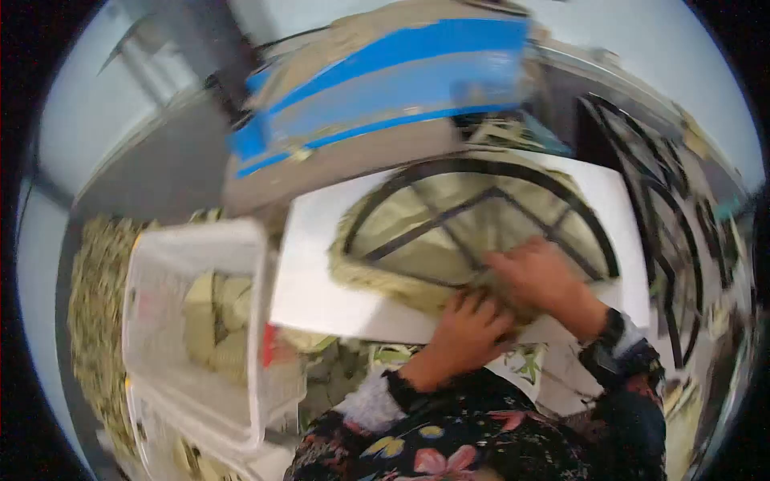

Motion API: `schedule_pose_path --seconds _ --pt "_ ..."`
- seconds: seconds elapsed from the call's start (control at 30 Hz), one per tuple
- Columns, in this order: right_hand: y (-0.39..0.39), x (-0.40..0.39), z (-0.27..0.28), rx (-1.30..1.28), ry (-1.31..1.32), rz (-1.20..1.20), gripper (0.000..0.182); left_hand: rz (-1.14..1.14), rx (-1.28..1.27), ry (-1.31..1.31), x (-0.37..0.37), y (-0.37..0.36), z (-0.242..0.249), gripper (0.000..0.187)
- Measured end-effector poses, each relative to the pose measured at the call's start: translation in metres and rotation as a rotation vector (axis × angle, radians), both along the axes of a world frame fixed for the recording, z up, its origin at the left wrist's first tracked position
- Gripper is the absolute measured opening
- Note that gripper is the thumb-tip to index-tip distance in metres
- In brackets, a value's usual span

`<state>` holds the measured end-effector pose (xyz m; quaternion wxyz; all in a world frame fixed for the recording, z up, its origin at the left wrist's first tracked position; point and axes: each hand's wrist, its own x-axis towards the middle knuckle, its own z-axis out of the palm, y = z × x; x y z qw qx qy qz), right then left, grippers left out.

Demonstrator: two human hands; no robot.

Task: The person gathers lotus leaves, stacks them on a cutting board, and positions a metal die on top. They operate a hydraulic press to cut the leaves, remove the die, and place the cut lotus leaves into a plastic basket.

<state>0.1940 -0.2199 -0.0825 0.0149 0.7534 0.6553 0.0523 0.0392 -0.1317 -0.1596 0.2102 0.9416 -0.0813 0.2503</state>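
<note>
A black fan-shaped frame with inner bars (497,191) lies on pale green sheet material (357,272), which sticks out past its curved and straight edges. Both rest on a white board (309,280). My left hand (473,330) is at the near edge of the green material, its fingers spread and touching it. Above the frame's lower right part, my right hand (545,276) is closed, with its fingers curled down at the green material. Motion blur and the hand itself hide what lies between those fingers.
White plastic crates (261,345) with green pieces stand at the left, beside a heap of green scraps (100,305). Behind the board is a blue and brown bulky object (393,76). More black frames (670,232) lie at the right.
</note>
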Motion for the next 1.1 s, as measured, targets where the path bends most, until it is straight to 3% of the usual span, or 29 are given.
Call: schedule_pose_path --seconds 0.3,0.63,0.97,1.1 --pt "0.002 0.007 -0.014 0.132 0.093 0.055 0.020 -0.011 0.124 0.045 0.003 -0.001 0.006 0.053" --pt "-0.002 0.020 -0.036 0.225 -0.036 0.082 0.010 0.026 0.153 0.031 0.009 -0.006 0.008 0.047" --pt "-0.006 0.022 -0.049 0.144 0.023 0.118 0.017 0.041 0.129 0.061 0.006 -0.004 0.007 0.055" --pt "-0.007 0.027 -0.049 0.304 0.007 0.100 0.023 0.007 0.111 0.100 0.004 -0.001 0.010 0.062"
